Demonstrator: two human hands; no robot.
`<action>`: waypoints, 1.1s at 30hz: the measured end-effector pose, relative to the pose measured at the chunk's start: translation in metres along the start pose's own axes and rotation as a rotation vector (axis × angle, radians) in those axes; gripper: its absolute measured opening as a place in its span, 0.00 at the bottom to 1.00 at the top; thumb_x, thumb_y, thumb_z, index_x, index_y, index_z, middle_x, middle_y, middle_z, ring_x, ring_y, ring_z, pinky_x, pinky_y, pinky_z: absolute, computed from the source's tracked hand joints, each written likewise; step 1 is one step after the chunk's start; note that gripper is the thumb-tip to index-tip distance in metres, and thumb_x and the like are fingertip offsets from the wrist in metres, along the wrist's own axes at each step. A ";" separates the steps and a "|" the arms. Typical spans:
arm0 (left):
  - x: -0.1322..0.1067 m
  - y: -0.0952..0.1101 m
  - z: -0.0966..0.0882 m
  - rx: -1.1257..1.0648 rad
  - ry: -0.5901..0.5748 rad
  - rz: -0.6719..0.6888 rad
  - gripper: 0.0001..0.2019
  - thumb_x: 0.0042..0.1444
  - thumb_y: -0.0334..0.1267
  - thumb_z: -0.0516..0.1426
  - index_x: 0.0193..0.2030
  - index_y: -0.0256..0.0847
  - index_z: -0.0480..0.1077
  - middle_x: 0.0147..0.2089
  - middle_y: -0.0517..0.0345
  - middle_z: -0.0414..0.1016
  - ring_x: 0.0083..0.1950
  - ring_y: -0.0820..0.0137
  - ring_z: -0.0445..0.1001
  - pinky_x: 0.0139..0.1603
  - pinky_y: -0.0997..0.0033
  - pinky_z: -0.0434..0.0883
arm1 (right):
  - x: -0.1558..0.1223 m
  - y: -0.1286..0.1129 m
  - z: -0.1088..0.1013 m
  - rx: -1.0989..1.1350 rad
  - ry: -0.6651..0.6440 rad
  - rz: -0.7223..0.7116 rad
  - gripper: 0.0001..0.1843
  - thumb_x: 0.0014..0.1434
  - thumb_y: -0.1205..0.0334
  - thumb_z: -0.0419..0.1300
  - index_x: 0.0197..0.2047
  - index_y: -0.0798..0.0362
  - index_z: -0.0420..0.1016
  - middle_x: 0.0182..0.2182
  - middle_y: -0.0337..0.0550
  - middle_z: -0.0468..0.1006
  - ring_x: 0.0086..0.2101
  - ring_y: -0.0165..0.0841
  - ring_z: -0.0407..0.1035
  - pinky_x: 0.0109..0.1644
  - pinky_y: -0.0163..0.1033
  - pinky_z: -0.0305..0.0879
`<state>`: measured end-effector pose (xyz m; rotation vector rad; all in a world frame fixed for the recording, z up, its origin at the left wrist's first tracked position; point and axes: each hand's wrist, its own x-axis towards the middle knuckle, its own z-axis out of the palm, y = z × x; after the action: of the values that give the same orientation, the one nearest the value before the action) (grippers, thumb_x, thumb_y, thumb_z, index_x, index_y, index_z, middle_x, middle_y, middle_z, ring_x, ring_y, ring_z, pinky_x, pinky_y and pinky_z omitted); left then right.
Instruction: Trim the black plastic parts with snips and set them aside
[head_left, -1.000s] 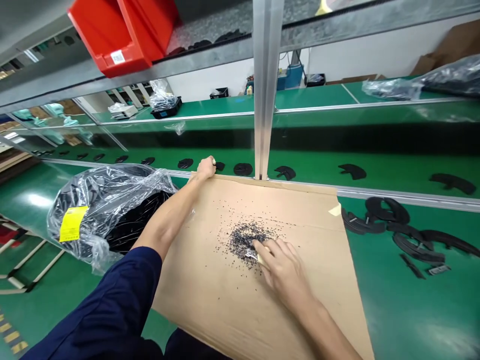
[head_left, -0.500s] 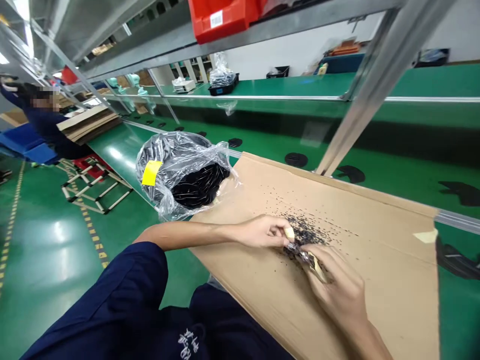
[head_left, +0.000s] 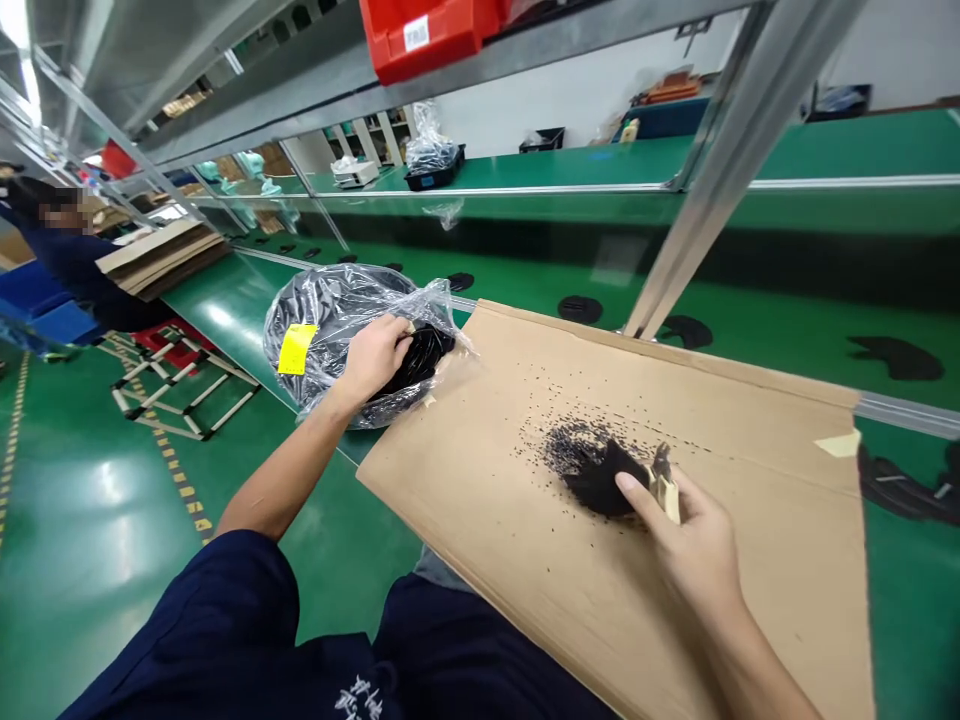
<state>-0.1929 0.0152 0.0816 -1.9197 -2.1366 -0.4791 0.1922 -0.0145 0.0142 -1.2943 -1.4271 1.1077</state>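
Observation:
My right hand (head_left: 694, 530) grips a thin, flat black piece (head_left: 604, 480) between thumb and fingers, just above the cardboard. Pale yellow coverings show on its fingertips, and a small dark shiny object (head_left: 661, 460), unclear in kind, stands up beside them. Over the opening of a clear plastic bag (head_left: 337, 285), my left hand (head_left: 377, 355) has its fingers curled inward; their tips and anything in them are hidden. Glossy black pieces (head_left: 424, 358) fill that bag. Small black bits (head_left: 566, 440) lie scattered around the held piece.
A cardboard sheet (head_left: 465, 540) covers the green bench before me. Flat black pieces (head_left: 580, 309) lie along the bench behind it. A slanted metal post (head_left: 697, 170) rises at the far edge, and a red bin (head_left: 427, 35) hangs overhead. Another person (head_left: 64, 240) is at far left.
My left hand has left the right hand and moved left to the bag. The black piece now shows spread flat in my right hand, which stays over the scattered bits.

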 end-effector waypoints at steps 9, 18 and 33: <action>-0.036 0.102 0.026 -1.075 0.055 0.388 0.05 0.62 0.37 0.61 0.42 0.38 0.77 0.30 0.62 0.74 0.28 0.78 0.71 0.32 0.78 0.71 | -0.004 0.003 0.006 0.439 -0.071 0.298 0.23 0.42 0.44 0.77 0.29 0.51 0.74 0.27 0.37 0.75 0.29 0.32 0.68 0.37 0.39 0.68; -0.053 0.177 0.071 -1.466 -0.405 0.181 0.14 0.58 0.41 0.66 0.47 0.40 0.69 0.39 0.58 0.77 0.34 0.76 0.77 0.32 0.81 0.75 | -0.007 0.006 0.004 0.486 -0.031 0.322 0.19 0.46 0.48 0.76 0.36 0.49 0.79 0.33 0.36 0.78 0.34 0.32 0.70 0.42 0.38 0.68; -0.074 0.179 0.086 -1.184 -0.208 0.361 0.16 0.63 0.38 0.62 0.57 0.40 0.74 0.47 0.51 0.81 0.47 0.69 0.78 0.47 0.68 0.78 | -0.013 0.006 0.007 0.175 0.016 0.208 0.19 0.55 0.44 0.70 0.41 0.48 0.78 0.37 0.40 0.80 0.38 0.36 0.73 0.44 0.41 0.73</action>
<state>-0.0025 -0.0037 -0.0097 -2.9155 -1.5914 -1.8021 0.1873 -0.0273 0.0066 -1.3437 -1.1741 1.3255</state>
